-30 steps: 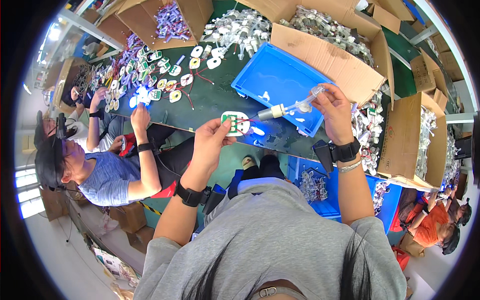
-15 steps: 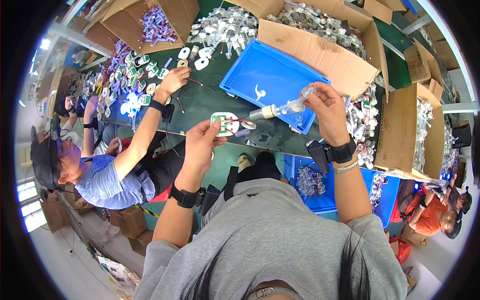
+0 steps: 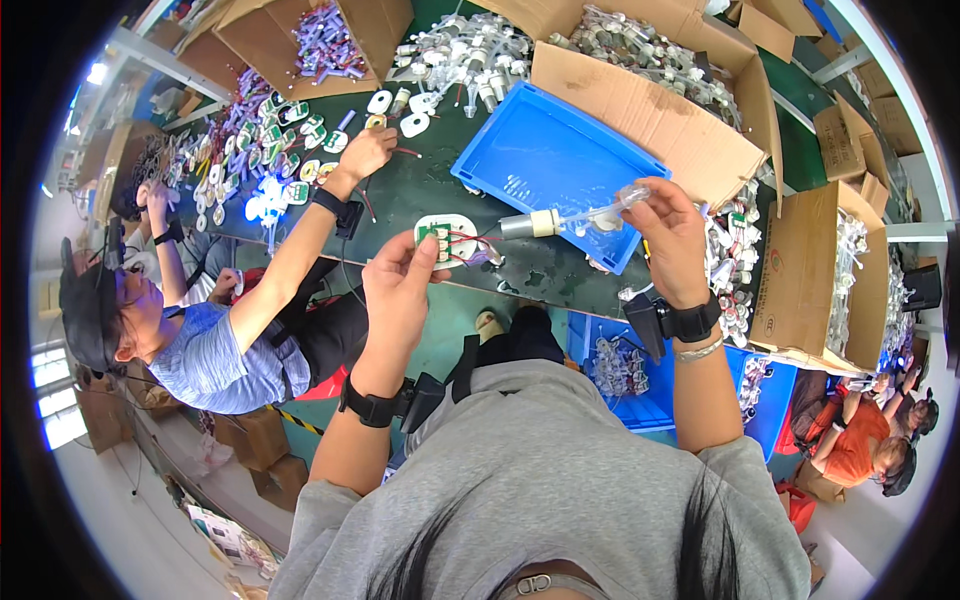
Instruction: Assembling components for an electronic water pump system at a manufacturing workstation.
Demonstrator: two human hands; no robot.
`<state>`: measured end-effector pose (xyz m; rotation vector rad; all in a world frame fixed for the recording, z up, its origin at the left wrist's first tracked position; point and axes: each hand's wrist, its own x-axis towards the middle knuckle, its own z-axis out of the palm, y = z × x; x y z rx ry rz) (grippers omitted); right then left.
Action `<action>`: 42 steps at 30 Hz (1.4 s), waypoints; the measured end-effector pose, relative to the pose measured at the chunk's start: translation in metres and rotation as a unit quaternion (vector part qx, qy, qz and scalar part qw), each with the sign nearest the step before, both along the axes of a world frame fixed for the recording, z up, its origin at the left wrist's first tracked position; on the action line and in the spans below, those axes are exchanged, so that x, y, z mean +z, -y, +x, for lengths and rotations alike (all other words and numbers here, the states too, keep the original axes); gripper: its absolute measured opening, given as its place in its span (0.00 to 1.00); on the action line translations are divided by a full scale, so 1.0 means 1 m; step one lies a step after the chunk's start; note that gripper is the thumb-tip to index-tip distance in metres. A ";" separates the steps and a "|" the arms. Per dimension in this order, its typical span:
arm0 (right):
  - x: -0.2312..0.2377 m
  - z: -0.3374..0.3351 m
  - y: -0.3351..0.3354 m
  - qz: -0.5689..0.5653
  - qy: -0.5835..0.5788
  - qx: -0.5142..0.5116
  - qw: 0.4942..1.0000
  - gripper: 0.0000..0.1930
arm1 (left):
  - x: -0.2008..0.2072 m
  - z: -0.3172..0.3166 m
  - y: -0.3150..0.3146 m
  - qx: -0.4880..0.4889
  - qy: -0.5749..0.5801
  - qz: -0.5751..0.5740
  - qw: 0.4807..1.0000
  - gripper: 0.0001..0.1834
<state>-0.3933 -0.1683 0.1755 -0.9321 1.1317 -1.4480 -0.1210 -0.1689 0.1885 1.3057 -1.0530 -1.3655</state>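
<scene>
My left hand (image 3: 398, 290) pinches a rounded white plastic housing (image 3: 458, 222) between thumb and fingers. A green circuit board (image 3: 440, 236) with red and dark wires is set in it. My right hand (image 3: 668, 232) grips the clear end of a transparent plastic tube piece (image 3: 592, 215). That piece lies almost level and carries a cream collar and a grey cylinder (image 3: 517, 227) pointing at the housing. Wires run between the housing and the cylinder. Both parts are held above the near edge of the dark green table (image 3: 400, 205), the tube over a blue tray (image 3: 545, 150).
Cardboard boxes (image 3: 640, 95) of clear tube pieces stand behind and right of the tray. Circuit boards and purple cylinders (image 3: 328, 45) crowd the left side. A co-worker's hand (image 3: 368, 152) reaches over the table there. A blue bin (image 3: 640, 400) sits below the table edge.
The tube piece has tipped from slanting upward to nearly level. The housing in my left hand has turned slightly and moved a little left. The whole view has shifted slightly.
</scene>
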 end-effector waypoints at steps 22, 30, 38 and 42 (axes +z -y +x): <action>-0.010 0.093 -0.026 0.118 0.014 0.186 0.975 0.15 | 0.030 0.051 -0.046 0.124 -0.129 -0.115 0.977 0.11; 0.004 0.170 -0.032 -0.102 -0.156 0.259 0.948 0.26 | 0.052 0.060 -0.063 0.144 -0.143 -0.072 0.976 0.12; 0.021 0.222 -0.049 -0.151 -0.172 0.339 0.912 0.09 | 0.057 0.076 -0.083 0.185 -0.038 -0.131 0.973 0.12; 0.021 0.214 -0.046 -0.025 -0.027 0.419 0.907 0.07 | 0.055 0.082 -0.079 0.197 -0.016 -0.136 0.971 0.13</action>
